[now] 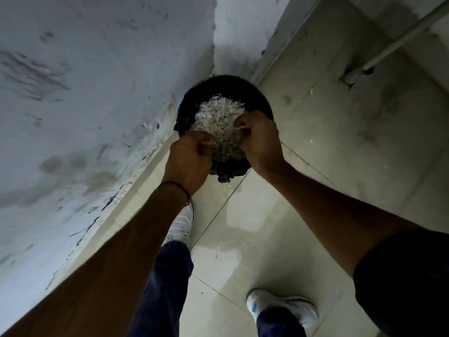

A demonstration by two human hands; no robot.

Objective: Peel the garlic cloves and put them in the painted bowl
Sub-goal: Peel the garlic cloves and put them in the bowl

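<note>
A black round bin [257,93] stands on the floor in the corner, heaped with pale, dry garlic peels [218,113]. Both my hands hover just above the heap. My left hand [192,156] is over the near left rim, its fingers curled inward with a pale scrap at the fingertips. My right hand [258,139] is over the right side of the bin, fingers curled, pinching a small white bit of peel. No garlic cloves and no painted bowl are in view.
A stained wall [85,105] runs along the left and meets another behind the bin. Pale floor tiles [303,190] spread to the right, with a few peel scraps. A pipe [388,49] crosses the upper right. My white shoes [281,310] stand below.
</note>
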